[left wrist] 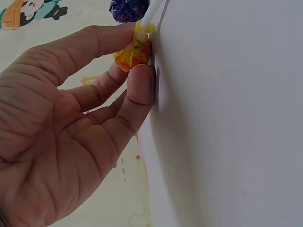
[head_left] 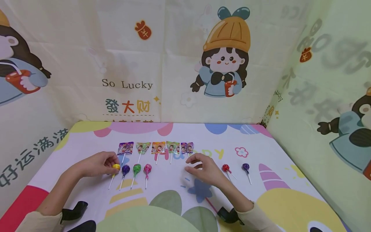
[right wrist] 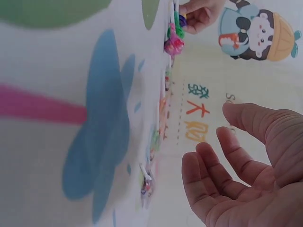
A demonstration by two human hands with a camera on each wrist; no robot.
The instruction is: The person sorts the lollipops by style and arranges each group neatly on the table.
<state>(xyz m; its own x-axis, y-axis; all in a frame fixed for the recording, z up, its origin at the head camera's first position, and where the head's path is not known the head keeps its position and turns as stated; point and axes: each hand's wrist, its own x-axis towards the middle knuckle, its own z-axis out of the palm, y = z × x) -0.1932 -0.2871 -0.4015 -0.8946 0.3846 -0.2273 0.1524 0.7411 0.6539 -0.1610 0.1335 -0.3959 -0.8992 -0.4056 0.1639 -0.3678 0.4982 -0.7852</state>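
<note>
At the left end of the front row, my left hand (head_left: 99, 164) pinches the yellow lollipop (left wrist: 134, 56) by its wrapped head between thumb and fingers. The lollipop's white stick points toward me. To its right lie a dark purple lollipop (head_left: 125, 170), a green lollipop (head_left: 137, 169) and a pink lollipop (head_left: 147, 169), sticks also toward me. My right hand (head_left: 207, 169) hovers over the middle of the table, fingers loosely bent and holding nothing. Its fingertips overlap the stick of the rightmost flat-wrapped lollipop (head_left: 186, 147) in the head view.
Behind the front row lies a row of flat-wrapped lollipops, among them an orange one (head_left: 158, 148) and a purple one (head_left: 126, 148). A red lollipop (head_left: 225, 168) and another dark purple lollipop (head_left: 246, 167) lie right of my right hand. Printed cloth walls (head_left: 174, 64) enclose the table.
</note>
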